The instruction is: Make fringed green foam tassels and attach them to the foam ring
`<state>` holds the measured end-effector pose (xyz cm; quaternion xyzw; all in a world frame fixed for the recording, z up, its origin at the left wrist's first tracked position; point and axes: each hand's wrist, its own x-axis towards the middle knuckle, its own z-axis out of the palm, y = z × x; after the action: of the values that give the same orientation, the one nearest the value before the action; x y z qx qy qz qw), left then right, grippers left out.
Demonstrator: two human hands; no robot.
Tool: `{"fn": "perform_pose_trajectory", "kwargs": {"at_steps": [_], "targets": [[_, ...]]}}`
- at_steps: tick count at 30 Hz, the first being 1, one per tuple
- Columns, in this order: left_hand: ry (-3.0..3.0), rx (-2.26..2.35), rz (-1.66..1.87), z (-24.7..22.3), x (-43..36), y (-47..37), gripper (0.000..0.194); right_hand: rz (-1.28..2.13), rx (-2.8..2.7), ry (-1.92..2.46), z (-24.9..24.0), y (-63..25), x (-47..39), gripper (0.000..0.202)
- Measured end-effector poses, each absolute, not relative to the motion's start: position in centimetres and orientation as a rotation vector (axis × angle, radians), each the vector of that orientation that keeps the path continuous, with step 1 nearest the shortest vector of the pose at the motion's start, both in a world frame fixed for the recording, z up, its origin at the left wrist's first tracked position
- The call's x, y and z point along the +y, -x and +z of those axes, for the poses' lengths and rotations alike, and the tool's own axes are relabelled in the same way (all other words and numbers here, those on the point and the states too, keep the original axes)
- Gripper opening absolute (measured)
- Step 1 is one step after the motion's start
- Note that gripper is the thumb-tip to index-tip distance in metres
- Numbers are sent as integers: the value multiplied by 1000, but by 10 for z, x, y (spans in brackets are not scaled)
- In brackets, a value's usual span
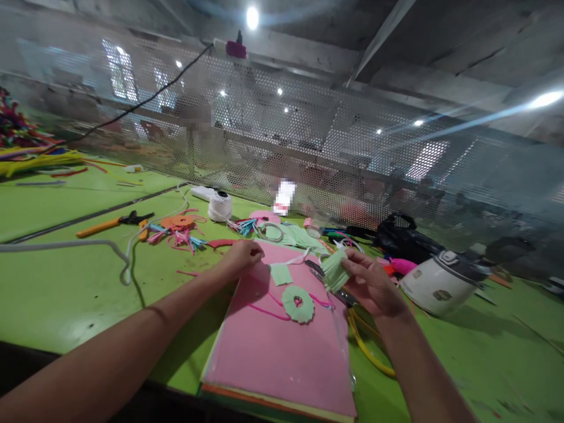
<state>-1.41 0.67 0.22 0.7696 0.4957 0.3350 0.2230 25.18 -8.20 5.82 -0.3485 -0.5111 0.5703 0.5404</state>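
My right hand (374, 285) pinches a fringed piece of light green paper (335, 271) above the right edge of a pink sheet stack (277, 346). Over the stack's far left corner is my left hand (244, 258), its fingers curled together; whether anything is between them I cannot make out. A small green paper square (281, 274) lies on the stack between the hands. Nearer to me sits a green paper ring (298, 304) with a notched rim and a hole, beside a bright pink strand (268, 312). Scissors with yellow handles (370, 346) lie partly under my right hand.
Orange-handled pliers (103, 225), coloured scraps (178, 229) and a white spool (219, 207) stand left of the stack. Behind it lie green papers (304, 236) and a tape roll (314, 228). A white kettle-like pot (443, 283) and black bag (403, 238) are right. A perforated screen (282, 135) stands behind.
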Motion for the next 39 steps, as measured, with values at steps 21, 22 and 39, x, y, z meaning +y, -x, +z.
{"fn": "perform_pose_trajectory", "kwargs": {"at_steps": [21,22,39], "targets": [[-2187,1383,890,4,9,14,24,1287,-1189,824,57,-259,-76,5],[-2192,1384,891,3,9,14,25,1288,-1192,820,57,-259,-76,5],[-2028,1442,1105,6,21,26,23,1362,-1170,849,56,-248,-79,10]]}}
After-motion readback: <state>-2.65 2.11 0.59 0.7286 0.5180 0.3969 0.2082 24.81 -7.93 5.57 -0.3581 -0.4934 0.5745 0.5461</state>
